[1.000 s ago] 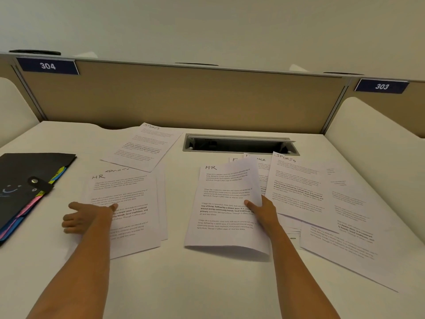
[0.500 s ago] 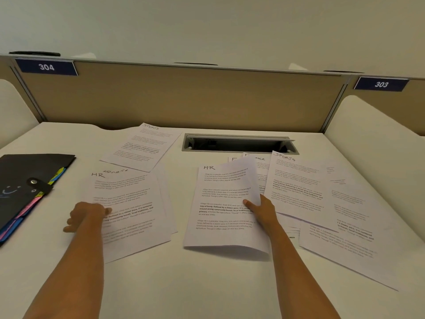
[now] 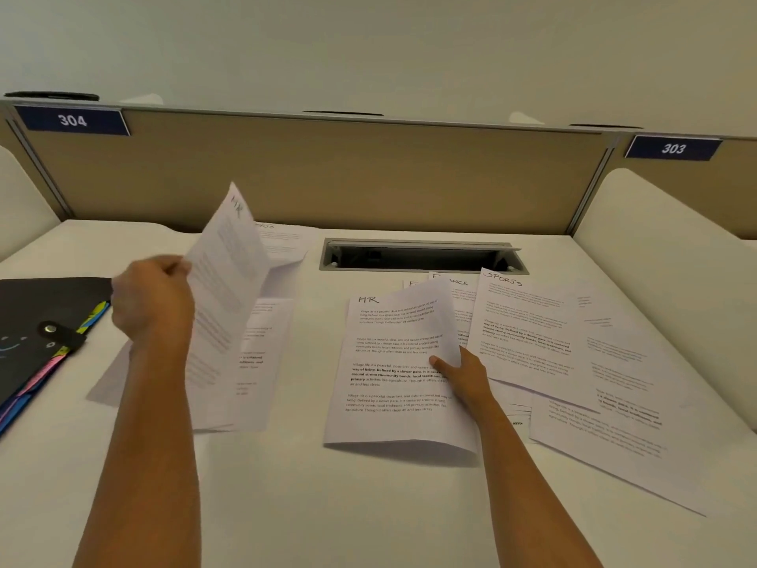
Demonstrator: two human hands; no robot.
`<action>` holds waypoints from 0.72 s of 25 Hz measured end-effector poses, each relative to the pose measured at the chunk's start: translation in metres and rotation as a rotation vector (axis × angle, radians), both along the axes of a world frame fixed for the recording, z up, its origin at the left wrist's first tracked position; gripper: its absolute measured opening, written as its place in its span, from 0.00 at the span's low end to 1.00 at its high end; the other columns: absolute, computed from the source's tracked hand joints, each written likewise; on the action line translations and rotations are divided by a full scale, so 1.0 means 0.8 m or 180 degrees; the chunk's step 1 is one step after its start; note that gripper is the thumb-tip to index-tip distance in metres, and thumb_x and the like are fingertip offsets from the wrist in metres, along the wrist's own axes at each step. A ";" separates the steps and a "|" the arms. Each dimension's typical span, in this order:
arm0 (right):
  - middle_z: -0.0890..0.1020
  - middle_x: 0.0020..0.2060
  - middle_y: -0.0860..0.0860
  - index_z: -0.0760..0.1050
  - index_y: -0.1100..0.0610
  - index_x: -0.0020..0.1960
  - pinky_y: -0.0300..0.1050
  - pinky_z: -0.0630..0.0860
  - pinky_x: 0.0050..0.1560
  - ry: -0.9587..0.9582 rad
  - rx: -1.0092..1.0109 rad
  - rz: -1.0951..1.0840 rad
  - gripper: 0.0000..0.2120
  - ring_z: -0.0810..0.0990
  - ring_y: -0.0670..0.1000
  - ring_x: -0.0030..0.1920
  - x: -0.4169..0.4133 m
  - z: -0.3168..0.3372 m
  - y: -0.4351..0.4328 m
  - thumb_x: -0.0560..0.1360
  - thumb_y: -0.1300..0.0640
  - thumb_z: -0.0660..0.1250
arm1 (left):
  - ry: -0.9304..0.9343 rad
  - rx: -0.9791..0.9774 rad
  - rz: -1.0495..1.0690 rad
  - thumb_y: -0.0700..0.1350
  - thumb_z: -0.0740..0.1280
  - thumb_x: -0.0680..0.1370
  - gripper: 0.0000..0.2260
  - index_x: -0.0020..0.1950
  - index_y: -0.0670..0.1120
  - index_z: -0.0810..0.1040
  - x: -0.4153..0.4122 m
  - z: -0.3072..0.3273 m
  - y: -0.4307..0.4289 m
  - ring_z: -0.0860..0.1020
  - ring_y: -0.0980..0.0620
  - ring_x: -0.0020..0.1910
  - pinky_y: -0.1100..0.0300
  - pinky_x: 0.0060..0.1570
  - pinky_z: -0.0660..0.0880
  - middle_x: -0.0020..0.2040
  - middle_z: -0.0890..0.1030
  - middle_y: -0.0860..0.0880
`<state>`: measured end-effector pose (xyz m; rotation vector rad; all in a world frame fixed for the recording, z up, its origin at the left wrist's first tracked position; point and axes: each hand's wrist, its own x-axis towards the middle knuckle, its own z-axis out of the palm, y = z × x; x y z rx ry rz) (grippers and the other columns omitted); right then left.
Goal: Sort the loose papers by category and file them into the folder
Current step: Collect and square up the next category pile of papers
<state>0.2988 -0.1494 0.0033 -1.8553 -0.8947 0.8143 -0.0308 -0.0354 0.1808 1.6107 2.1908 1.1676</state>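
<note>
My left hand (image 3: 153, 297) grips the left edge of an HR-marked sheet (image 3: 229, 289) and holds it lifted and tilted above other sheets (image 3: 262, 346) lying on the desk. My right hand (image 3: 465, 375) holds the right edge of a second HR sheet (image 3: 393, 375), thumb on top, its right side curled up off the desk. A SPORTS sheet (image 3: 528, 325) and FINANCE sheets (image 3: 454, 285) lie to its right, overlapping. Another SPORTS sheet (image 3: 286, 239) lies farther back. The black folder (image 3: 37, 321) with coloured tabs lies shut at the far left.
A recessed cable tray (image 3: 422, 256) is set in the desk at the back middle. Beige partitions (image 3: 327, 178) numbered 304 and 303 wall the desk at the back and sides. More printed sheets (image 3: 622, 387) spread toward the right edge.
My left hand has picked the top HR sheet off the left pile and raised it, tilted. My right hand stays on the middle HR sheet.
</note>
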 end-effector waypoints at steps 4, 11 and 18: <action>0.80 0.57 0.53 0.71 0.56 0.64 0.56 0.77 0.57 0.0046 0.0016 0.0025 0.20 0.81 0.56 0.55 0.000 -0.001 0.000 0.75 0.50 0.67 | -0.0941 0.0393 -0.0797 0.47 0.64 0.78 0.13 0.60 0.43 0.79 0.017 0.041 0.003 0.79 0.43 0.51 0.50 0.58 0.75 0.55 0.81 0.41; 0.83 0.47 0.51 0.75 0.56 0.55 0.39 0.77 0.40 0.0673 0.0345 0.0031 0.09 0.82 0.50 0.44 -0.003 0.012 -0.001 0.77 0.53 0.64 | -0.1260 -0.0458 -0.1288 0.44 0.64 0.77 0.13 0.60 0.41 0.79 0.109 -0.053 0.007 0.78 0.44 0.56 0.56 0.56 0.72 0.54 0.82 0.42; 0.81 0.32 0.51 0.75 0.60 0.43 0.39 0.75 0.32 0.1048 0.0060 0.0190 0.06 0.79 0.48 0.31 -0.004 0.034 0.001 0.77 0.58 0.65 | -0.1323 -0.1301 -0.1287 0.41 0.62 0.79 0.16 0.67 0.39 0.72 0.154 -0.137 -0.033 0.76 0.43 0.59 0.56 0.56 0.72 0.63 0.76 0.40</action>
